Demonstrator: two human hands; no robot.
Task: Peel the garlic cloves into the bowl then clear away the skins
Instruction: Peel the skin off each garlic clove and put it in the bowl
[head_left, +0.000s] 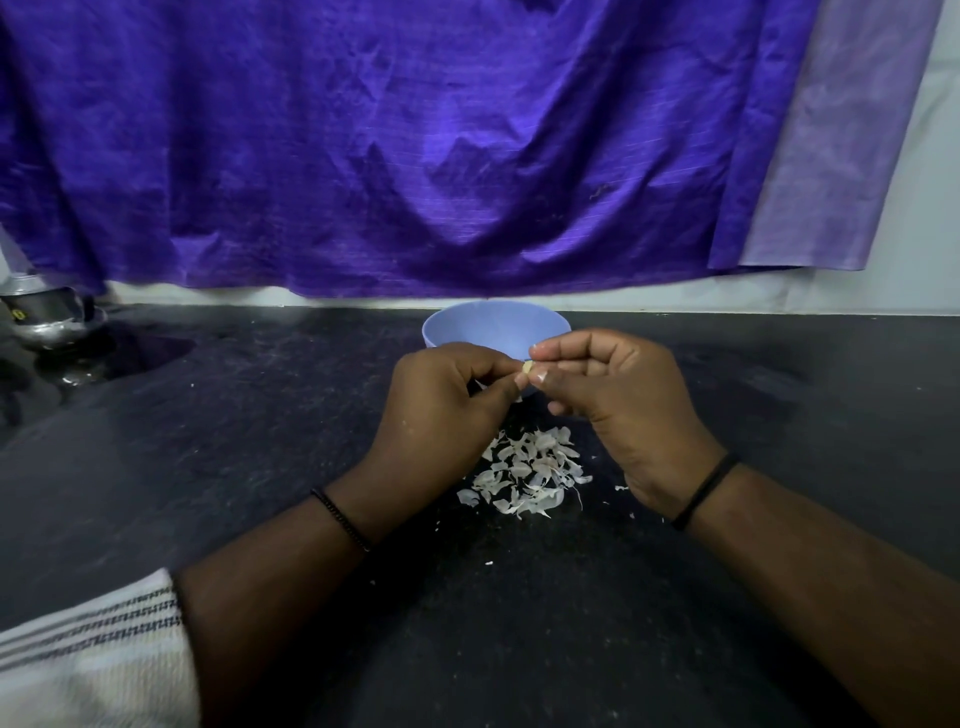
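Garlic clove (527, 368), small and pale, sits pinched between the fingertips of both hands, held just in front of the near rim of a light-blue round bowl (496, 327) on a black speckled stone counter (260, 415). The left hand (447, 400) curls its fingers and thumb round the clove from one side; the right hand (608, 387) meets it from the other, thumb and forefinger closed on the same small piece, the remaining fingers folded into the palm. Each wrist wears a thin black band. Below the hands, between the two forearms, a loose heap of white papery garlic skins (524, 473) lies on the counter, with a few stray flakes scattered nearer the person. A striped white sleeve (88, 649) shows at lower left. Behind the bowl a creased purple cloth (415, 145) hangs down the wall, and a shiny metal vessel (47, 317) stands at far left.
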